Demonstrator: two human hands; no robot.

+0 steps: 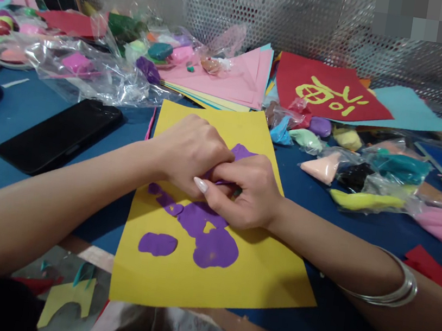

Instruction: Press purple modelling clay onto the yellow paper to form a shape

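Yellow paper [271,276] lies on the blue table in front of me, bearing flattened purple clay [215,247] in joined, uneven patches. A separate purple clay piece [158,244] is stuck near the paper's lower left. Over the upper part of the clay, my left hand [193,153] is closed with its fingers curled down. Against it rests my right hand [248,191], also closed, its thumb reaching toward the left fingers. Purple shows in the gap between the hands. Whatever the fingers hold is hidden, and part of the clay is covered.
A black phone [58,134] lies left of the paper. Bagged coloured clay [401,169] crowds the right side, with more plastic bags [82,69] at back left. Pink sheets [225,76] and a red sheet with yellow clay figures [332,93] stand behind, before a perforated metal panel [259,12].
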